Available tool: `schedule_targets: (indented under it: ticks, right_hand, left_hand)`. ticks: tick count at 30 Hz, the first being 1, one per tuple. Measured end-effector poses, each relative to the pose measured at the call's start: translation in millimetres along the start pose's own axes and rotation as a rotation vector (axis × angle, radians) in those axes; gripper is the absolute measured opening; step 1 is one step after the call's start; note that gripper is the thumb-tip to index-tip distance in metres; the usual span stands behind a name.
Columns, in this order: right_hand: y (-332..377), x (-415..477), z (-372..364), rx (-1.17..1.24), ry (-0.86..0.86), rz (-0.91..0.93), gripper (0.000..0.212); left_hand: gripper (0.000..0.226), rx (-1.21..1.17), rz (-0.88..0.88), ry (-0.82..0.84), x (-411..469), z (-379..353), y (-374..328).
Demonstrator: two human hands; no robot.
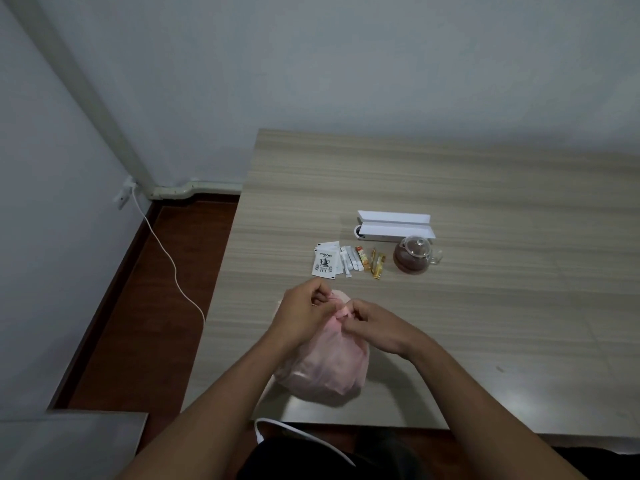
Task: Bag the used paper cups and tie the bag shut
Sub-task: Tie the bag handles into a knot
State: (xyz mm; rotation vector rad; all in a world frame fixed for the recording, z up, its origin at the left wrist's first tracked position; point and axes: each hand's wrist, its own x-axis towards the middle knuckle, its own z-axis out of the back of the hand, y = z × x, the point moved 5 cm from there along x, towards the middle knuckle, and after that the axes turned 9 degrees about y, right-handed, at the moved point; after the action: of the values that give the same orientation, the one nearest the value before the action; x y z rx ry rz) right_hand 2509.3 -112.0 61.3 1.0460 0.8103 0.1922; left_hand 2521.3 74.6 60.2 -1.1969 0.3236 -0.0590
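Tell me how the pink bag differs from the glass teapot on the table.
The bag is soft, crumpled, pale pink plastic; the teapot is rigid clear glass holding dark liquid. The bag sits near the table's front edge, its top pinched by the left hand and right hand; the teapot stands untouched farther back, lid on. Both rest on the same table.

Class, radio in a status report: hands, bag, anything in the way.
Left hand and right hand both pinching the neck of the pink bag. Bag bulging on the table, knot unfinished. Sachets and teapot stand clear beyond.
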Motion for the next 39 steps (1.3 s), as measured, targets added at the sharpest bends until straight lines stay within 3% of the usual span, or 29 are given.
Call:
schedule_targets:
  ticks: [3, 15, 23, 29, 36, 39]
  right_hand:
    - [-3.0, -1.5, -3.6, -0.141, -0.005, 0.093, 0.013]
    - [-10.9, 11.0, -7.5, -0.383, -0.312, 0.197, 0.029]
    - [-0.2, 4.6, -20.8, -0.843, -0.36, 0.153, 0.038]
    - [-23.5, 8.6, -31.7, -0.582, -0.406, 0.117, 0.049]
    - [-41.9, 10.4, -34.1, -0.533, -0.378, 0.003, 0.049]
    - [-50.7, 11.7, -30.9, -0.488, -0.38, -0.044, 0.039]
  left_hand:
    - [0.031, -0.04, 0.042, 0.031, 1.3, -0.1, 6.3]
    - [0.025, -0.305, 0.283, 0.111, -5.2, -1.8, 28.3]
    - [0.017, -0.474, 0.341, 0.112, -8.6, -3.1, 43.5]
    - [0.025, -0.458, 0.352, 0.012, -12.2, -5.4, 68.0]
    - [0.03, -0.286, 0.395, -0.1, -17.0, -3.6, 84.6]
    - [0.03, -0.198, 0.422, -0.145, -16.8, 1.1, 91.9]
